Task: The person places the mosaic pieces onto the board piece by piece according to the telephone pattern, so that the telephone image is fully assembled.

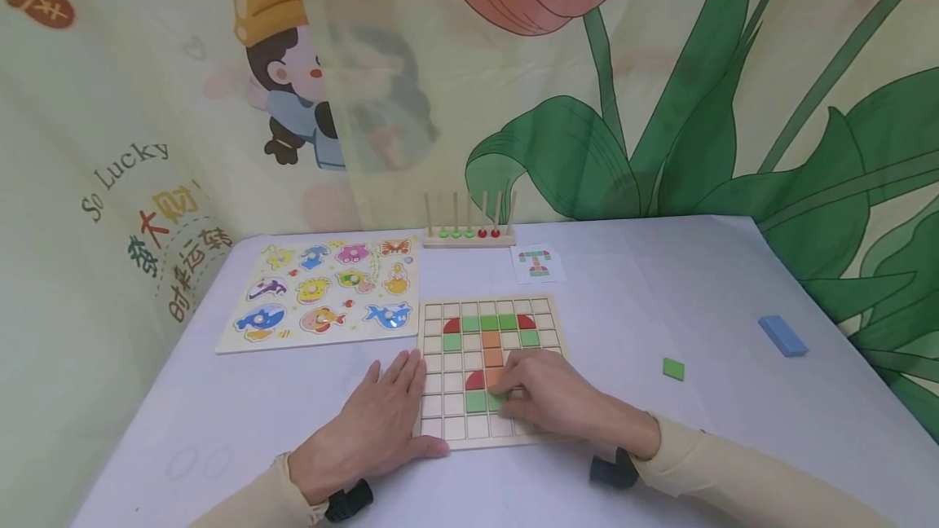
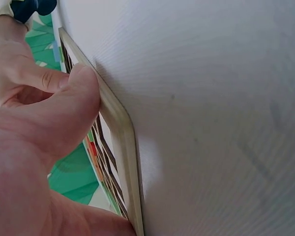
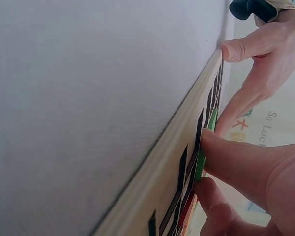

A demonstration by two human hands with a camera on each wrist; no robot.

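Observation:
A wooden grid board [image 1: 455, 428] lies on the table with green, orange and red pieces set in its cells. My left hand [image 1: 374, 414] rests along the board's left edge, fingers straight and thumb at the near corner. Over the lower middle of the grid, my right hand [image 1: 550, 393] pinches a green square tile [image 3: 200, 164] between thumb and finger, at the board's surface. Just left of it sits another green tile [image 1: 476, 402], below a red rounded piece [image 1: 475, 380]. The right hand covers some cells.
A loose green tile [image 1: 673, 369] and a blue block [image 1: 782, 336] lie to the right. Behind the board are a pattern card [image 1: 546, 267] and a peg rack with beads [image 1: 469, 240]. An animal puzzle board [image 1: 293, 332] lies at the back left.

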